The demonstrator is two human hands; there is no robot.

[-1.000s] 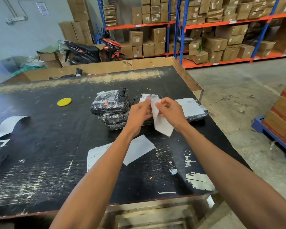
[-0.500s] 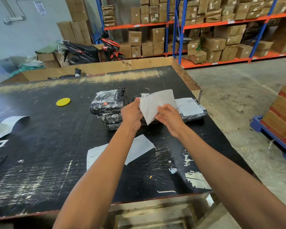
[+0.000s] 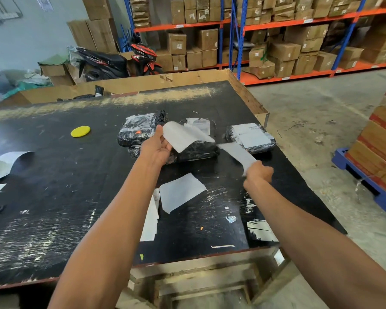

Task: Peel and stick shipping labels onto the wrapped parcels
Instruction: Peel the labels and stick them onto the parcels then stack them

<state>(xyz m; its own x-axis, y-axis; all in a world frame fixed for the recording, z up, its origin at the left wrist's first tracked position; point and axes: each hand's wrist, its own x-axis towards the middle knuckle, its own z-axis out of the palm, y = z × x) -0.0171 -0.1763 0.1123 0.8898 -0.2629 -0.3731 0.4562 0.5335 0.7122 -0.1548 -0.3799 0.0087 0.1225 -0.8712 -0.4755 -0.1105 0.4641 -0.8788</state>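
Left hand [image 3: 157, 148] pinches label [image 3: 185, 135] by edge, held up over parcels [image 3: 143, 130] near desk [image 3: 54, 197] far right corner, I judge ready to stick. Right hand [image 3: 257, 173] grips backing [image 3: 237, 156], pulled toward right edge, clear of sticky side. Labelled parcel [image 3: 250, 138] sits at right edge. Half second ago both hands met at one sheet; now sheets separated, right hand swung out and down

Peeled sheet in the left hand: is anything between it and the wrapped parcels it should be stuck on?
Nothing visible blocks it. The left hand holds the peeled sheet right above the stack of wrapped parcels. The right hand pulls the other strip aside, toward the labelled parcel.
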